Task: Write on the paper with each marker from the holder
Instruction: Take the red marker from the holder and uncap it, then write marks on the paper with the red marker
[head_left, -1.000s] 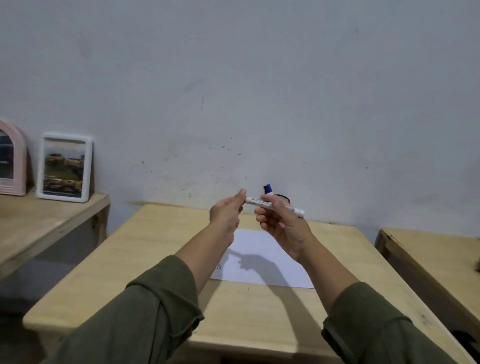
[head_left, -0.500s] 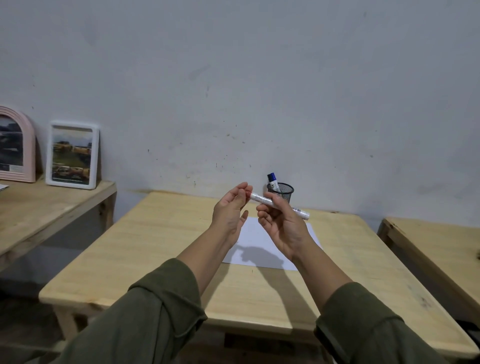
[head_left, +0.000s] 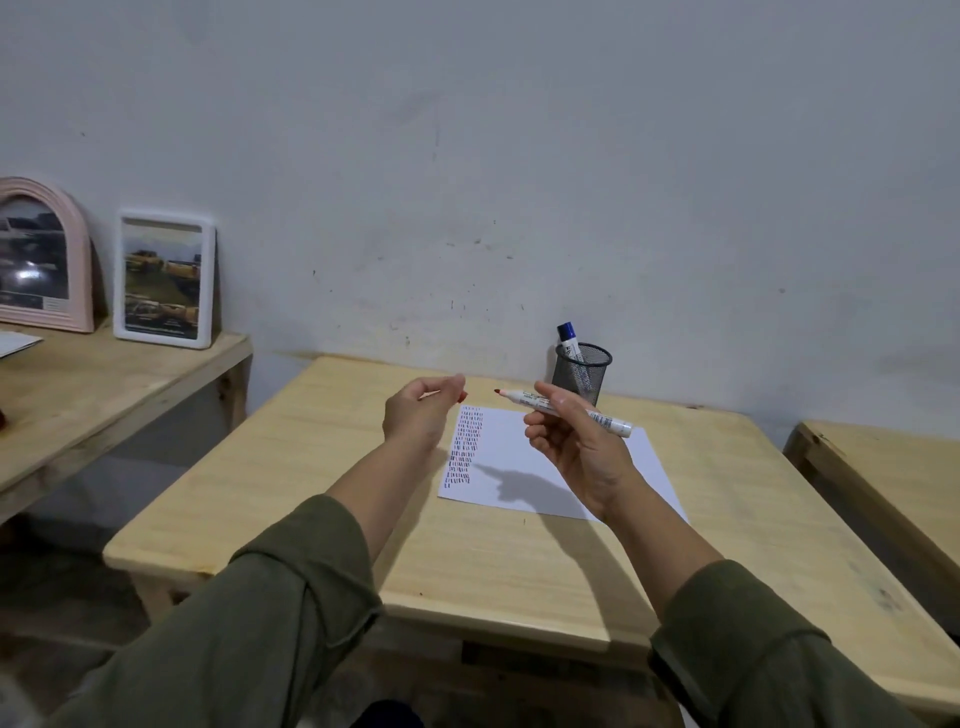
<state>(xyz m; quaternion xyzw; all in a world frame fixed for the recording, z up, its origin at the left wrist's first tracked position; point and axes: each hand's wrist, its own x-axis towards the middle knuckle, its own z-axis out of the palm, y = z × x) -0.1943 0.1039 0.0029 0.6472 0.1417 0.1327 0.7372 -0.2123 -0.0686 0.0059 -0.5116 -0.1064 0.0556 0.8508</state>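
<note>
My right hand (head_left: 574, 451) holds a white marker (head_left: 605, 419) level above the paper, its bare red tip pointing left. My left hand (head_left: 422, 414) is closed around the red cap (head_left: 462, 397), a short gap left of the tip. Below both hands a white paper (head_left: 524, 457) lies on the wooden table (head_left: 322, 499), with rows of short red and dark strokes down its left side. A black mesh holder (head_left: 583, 375) stands at the back of the table against the wall, with a blue-capped marker (head_left: 570, 343) leaning in it.
A second wooden table (head_left: 78, 395) at the left carries a pink arched frame (head_left: 44, 254) and a white picture frame (head_left: 163, 280). Another table (head_left: 893, 478) stands at the right. A grey wall is close behind.
My left hand has pulled the red cap off the marker and moved left, leaving the tip bare. The view has pulled back, so the strokes on the paper now show.
</note>
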